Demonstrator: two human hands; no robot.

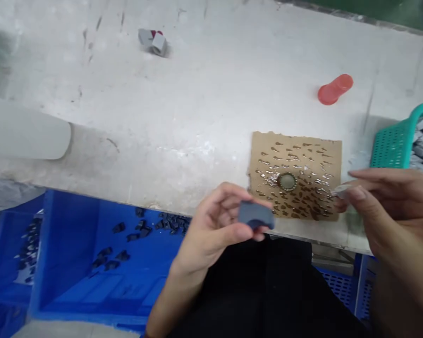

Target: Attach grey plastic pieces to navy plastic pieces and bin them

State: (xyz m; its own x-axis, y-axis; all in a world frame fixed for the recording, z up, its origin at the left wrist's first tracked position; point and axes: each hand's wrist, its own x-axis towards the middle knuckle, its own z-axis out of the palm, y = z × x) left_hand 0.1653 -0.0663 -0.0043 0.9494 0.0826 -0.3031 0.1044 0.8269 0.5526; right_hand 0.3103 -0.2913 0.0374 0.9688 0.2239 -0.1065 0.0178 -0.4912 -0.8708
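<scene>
Pinching a dark curved piece [255, 215], the left hand [215, 225] faces the right hand [384, 206] gripping a pale sliver [340, 190].

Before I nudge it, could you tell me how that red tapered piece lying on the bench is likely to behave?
The red tapered piece lies on its side on the flat white bench, so a push would probably set it rolling, likely in a curve because one end looks wider. It seems to be thin translucent plastic, so probably light. Nothing touches it to stop it.
</scene>
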